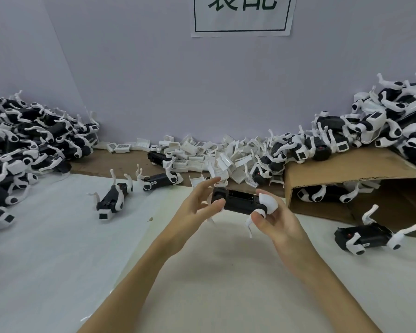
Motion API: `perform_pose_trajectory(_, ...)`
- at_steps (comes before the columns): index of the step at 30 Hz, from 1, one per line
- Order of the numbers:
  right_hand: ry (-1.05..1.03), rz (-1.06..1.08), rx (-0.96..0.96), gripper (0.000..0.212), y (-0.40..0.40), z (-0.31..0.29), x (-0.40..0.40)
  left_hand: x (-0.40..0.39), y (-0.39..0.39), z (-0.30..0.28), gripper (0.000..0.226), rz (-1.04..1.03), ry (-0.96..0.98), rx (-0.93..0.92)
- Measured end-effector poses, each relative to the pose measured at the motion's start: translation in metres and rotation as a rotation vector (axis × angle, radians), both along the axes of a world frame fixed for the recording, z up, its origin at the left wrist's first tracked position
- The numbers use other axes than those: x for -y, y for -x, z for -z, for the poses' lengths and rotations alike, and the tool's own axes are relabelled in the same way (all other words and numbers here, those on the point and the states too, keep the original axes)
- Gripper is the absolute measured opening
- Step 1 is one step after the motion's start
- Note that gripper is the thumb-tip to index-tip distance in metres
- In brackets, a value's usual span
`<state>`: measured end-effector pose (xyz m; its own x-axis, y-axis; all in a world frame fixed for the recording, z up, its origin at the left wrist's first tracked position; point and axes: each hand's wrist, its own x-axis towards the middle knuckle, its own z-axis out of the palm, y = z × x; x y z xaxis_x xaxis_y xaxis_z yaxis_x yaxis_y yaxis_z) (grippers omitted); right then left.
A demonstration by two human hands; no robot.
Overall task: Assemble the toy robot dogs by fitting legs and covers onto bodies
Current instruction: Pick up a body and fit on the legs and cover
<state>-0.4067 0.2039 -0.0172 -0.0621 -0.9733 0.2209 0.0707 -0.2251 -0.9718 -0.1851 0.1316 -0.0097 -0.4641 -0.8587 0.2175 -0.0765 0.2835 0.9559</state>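
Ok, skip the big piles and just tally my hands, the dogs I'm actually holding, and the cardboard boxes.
hands: 2 (left hand, right hand)
dog held: 1
cardboard box: 1
total: 4

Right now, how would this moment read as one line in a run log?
stage: fitting legs | left hand: holds black body | right hand: grips white leg end | covers pile: untouched
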Motion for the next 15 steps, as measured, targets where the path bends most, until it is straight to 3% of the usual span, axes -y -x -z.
perform_pose_trajectory(2, 0.007, -0.044, -0.021, 0.059, 0.001, -0.001, -0.003, 0.001, -0.001, 0.002, 0.061, 0.002, 0.103, 0.112)
perform_pose_trajectory(9, 0.066, -0.078, -0.132, 0.061, 0.009, -0.006, -0.006, 0.006, -0.002, 0.009, 0.066, -0.045, 0.318, 0.208)
perform_pose_trajectory(13, 0.095, 0.238, -0.117, 0.061, -0.006, 0.002, 0.001, 0.001, 0.013, 0.018, 0.06, -0.325, 0.86, 0.418)
perform_pose_trajectory(15, 0.102, 0.292, -0.106, 0.059, -0.017, 0.008, 0.0, -0.003, 0.023, 0.022, 0.053, -0.335, 0.968, 0.468)
